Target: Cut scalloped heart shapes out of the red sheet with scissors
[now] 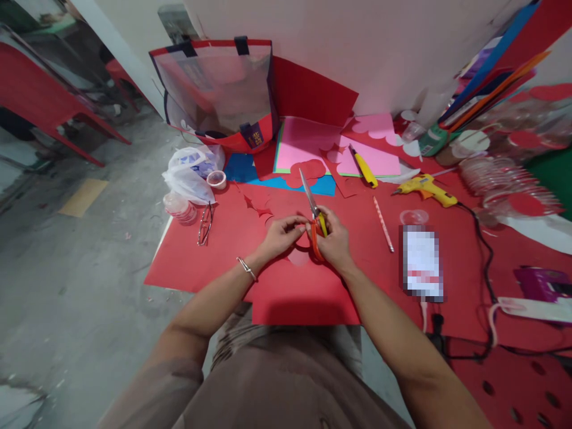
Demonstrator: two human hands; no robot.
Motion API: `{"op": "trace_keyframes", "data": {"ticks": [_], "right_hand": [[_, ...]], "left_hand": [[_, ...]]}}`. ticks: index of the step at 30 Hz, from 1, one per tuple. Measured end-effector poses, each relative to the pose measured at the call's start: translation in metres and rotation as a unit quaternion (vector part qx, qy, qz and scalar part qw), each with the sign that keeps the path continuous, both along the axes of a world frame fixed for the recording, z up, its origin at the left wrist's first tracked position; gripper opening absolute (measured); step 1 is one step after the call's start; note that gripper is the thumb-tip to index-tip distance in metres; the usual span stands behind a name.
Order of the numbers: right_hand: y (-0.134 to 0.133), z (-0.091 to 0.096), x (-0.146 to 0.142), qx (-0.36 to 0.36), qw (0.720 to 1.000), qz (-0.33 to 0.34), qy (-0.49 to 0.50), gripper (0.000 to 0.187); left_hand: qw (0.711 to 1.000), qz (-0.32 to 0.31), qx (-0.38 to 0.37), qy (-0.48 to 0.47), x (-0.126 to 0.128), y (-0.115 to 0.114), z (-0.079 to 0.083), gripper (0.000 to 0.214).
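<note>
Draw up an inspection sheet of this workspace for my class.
Surface: mostly covered with red sheeting.
Job's things: scissors, blades pointing forward; scalloped red cut-out near the tips.
Clutter: yellow glue gun, yellow cutter, pencil, eyeglasses, plastic bag.
Hands: right hand holds the scissors; left hand close beside, its hold unclear.
Cables: black cord from the glue gun, loose at right.
Surroundings: red chair at left; tote bag at the back.

One left hand (pixel 285 236) and one right hand (pixel 335 239) share a worktop with one pair of scissors (pixel 309 192), one glue gun (pixel 423 187), one cutter (pixel 364 169), one pencil (pixel 383 224) and one pair of glasses (pixel 205 226); stacked discs (pixel 509 179) overlap too closely to count.
</note>
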State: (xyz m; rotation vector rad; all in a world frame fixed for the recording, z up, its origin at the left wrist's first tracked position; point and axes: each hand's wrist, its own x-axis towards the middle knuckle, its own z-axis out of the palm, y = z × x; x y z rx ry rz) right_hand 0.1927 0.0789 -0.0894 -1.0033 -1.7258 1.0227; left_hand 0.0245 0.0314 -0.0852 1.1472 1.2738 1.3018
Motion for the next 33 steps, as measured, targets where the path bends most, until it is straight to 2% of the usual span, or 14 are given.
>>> {"op": "trace_keyframes", "data": {"ticks": [9, 16, 23, 33], "right_hand": [[-0.0002, 0.0005, 0.0004, 0.011, 1.000, -0.004, -0.004, 0.049], [-0.0004, -0.0005, 0.0000, -0.002, 1.000, -0.001, -0.004, 0.050], [-0.0012, 0.0042, 0.0003, -0.003, 1.000, -0.003, -0.015, 0.048], [-0.0003, 0.0001, -0.0004, -0.006, 1.000, 0.002, -0.008, 0.049]], "left_hand": [[1.000, -0.004, 0.000, 0.013, -0.0006, -0.0002, 0.0001, 0.027], [0.999, -0.010, 0.029, 0.010, -0.0012, -0.0002, 0.0005, 0.025], [1.000, -0.002, 0.016, -0.010, 0.0006, -0.0006, 0.0016, 0.026], [1.000, -0.003, 0.021, -0.009, 0.0005, -0.0007, 0.0032, 0.025]]}}
